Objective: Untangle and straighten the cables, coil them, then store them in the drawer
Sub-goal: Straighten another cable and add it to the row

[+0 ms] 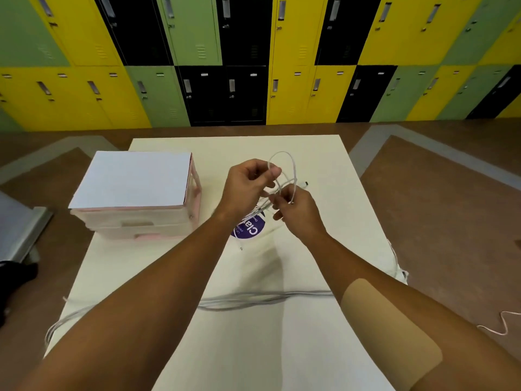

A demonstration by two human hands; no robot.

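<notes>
Above the middle of the cream counter (pixel 253 356), in the head view, both hands are raised together with a tangle of white cable (pixel 282 152) between them; the left hand (pixel 248 183) has its fingers curled and pinches one strand between thumb and forefinger, and from that pinch a loop arches up and over to the right; the right hand (pixel 300 211), just below and beside the left, has its fingers bent and pinches several strands where they cross; a dark-tipped plug (pixel 305 183) sticks out to the right, just past the right hand's fingers; more strands trail down from the hands toward a round purple sticker (pixel 252 230) on the counter.

Nearer the person, a bundle of grey cables (pixel 253 299) lies flat across the counter, passing under both forearms; on the left it hangs off the counter's edge, and on the right another white strand droops over the right edge.

At the counter's far left stands a small drawer unit (pixel 135 179) with a white top and pale pink sides; its two drawer fronts face the person and sit flush; no cable touches it.

A tan patch (pixel 389 320) covers part of the right forearm; a thin pink cable (pixel 503 324) curls on the brown floor (pixel 437 207) to the right; yellow, green and black lockers (pixel 253 52) fill the wall behind.
</notes>
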